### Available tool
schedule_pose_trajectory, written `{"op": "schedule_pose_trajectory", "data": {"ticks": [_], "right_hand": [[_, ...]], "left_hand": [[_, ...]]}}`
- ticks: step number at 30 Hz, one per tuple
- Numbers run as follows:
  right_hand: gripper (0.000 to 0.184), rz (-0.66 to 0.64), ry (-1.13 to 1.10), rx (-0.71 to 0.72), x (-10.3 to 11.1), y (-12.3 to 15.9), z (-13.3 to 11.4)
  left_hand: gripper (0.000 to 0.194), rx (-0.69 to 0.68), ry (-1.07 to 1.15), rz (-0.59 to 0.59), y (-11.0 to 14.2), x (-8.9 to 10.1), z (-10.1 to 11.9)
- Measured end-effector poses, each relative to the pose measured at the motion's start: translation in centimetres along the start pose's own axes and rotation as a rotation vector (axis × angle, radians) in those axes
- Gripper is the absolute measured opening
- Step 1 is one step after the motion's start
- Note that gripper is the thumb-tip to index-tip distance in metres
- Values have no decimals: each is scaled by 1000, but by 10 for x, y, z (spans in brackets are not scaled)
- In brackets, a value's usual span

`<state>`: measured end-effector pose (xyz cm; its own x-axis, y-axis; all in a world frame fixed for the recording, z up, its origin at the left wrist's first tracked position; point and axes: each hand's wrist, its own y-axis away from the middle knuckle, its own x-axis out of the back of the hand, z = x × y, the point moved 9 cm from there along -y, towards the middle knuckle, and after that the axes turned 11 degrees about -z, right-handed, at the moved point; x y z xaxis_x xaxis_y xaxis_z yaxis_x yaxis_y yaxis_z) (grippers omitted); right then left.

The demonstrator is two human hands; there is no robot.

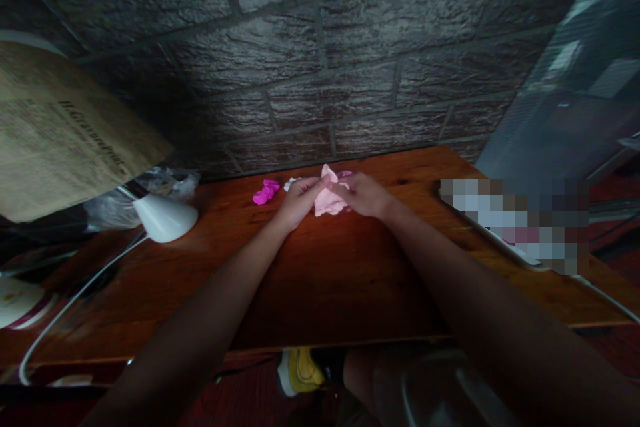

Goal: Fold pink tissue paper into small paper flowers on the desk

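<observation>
Both hands on the pale pink cloth (327, 203), held just above or on the bench (345, 287), nr its far edge, approx. mid-view; can't tell if its underside touches the wood. L hand (301, 200) has its L side, R hand (367, 197) its R side; thumbs on top, close tog., fingers curled in & partly hidden behind/under the cloth. So both hands mostly closed w/ cloth pinched btwn thumb & fingers; exact finger gap can't be seen. Cloth is crumpled, one corner sticking up.

Magenta cloth (266, 192) lies bunched on bench, L of L hand, apart from it. Small white item (290, 184) just beside L hand, partly hidden by it; can't tell what it is. A bit of mauve-pink (345, 174) shows behind the pale pink cloth, by R hand; can't tell if separate.

Far L: lamp w/ printed paper-look shade (65, 127) & white cone base (166, 219) on bench, clear plastic bag (173, 185) behind base, white cord (83, 300) running down twd. front edge. R end of bench: blurred-out flat item (515, 223), pale edge showing. Stone-block wall (360, 93) behind. Yellow/white shoe (303, 370) below bench.
</observation>
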<state>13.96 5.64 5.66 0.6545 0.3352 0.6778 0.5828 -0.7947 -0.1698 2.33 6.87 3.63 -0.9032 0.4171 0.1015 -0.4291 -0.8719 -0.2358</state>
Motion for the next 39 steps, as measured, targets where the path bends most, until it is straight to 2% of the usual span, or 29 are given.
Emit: {"op": "schedule_pose_trajectory", "data": {"ticks": [4,6,11,15,18,24,28,34,39], "right_hand": [[46,62,42,0,5,3,-7],[43,84,-14,-17,5,4,-7],[40,6,-299,-129,-6,3,3],[40,-42,-396,-225,-13,3,9],[37,-106,-421,-257,-20,3,10],[31,-116,-476,-228,-21,4,4],[23,-132,-534,-207,-22,4,2],[28,-124,-453,-177,-22,2,5],[38,-120,-306,-57,-17,0,1]], "left_hand": [[38,-4,38,10,-1,0,2],[39,-11,46,30,0,1,4],[41,-18,8,98,1,5,4],[44,-25,-11,178,1,12,2],[47,-28,-63,183,1,14,4],[54,-81,-333,144,3,10,19],[59,-63,-437,103,3,4,23],[58,12,-373,80,3,2,16],[56,18,-299,72,3,4,9]]}}
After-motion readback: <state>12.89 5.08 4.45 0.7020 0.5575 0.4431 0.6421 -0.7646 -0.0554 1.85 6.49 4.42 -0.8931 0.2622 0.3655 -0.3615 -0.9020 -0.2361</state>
